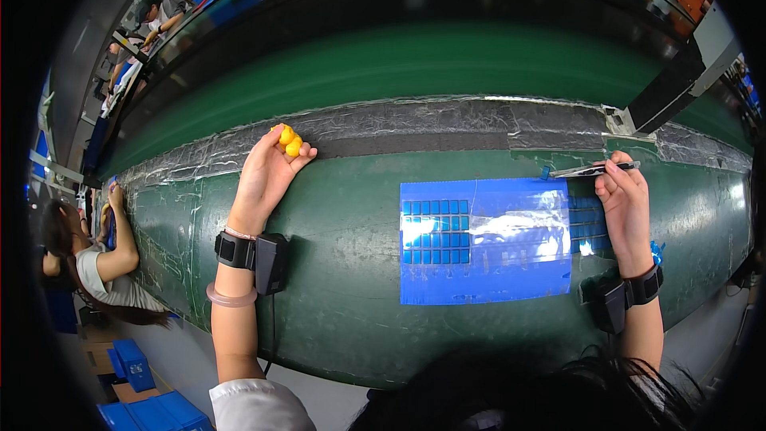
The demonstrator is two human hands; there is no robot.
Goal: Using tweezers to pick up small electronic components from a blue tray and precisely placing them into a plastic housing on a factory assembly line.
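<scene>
My left hand (267, 175) is raised over the far left part of the green work table (335, 295), its fingers closed round a small, lumpy yellow object (290, 140) with rounded bulges. In my right hand (625, 199) is a pair of tweezers (586, 170) pointing left. A small blue square piece (545, 172) is at their tips, just above the blue sheet (487, 287). On this sheet several blue squares (436, 239) lie in rows at the left, beside a shiny clear strip (519, 231). More blue squares (586, 223) stand in rows off its right edge, partly behind my right hand.
Beyond a taped grey ledge (399, 128) runs a green conveyor belt (399, 64). A dark metal post (666, 100) rises at the far right. Another person (116, 263) works at the left end of the table. Blue bins (136, 365) stand at the lower left.
</scene>
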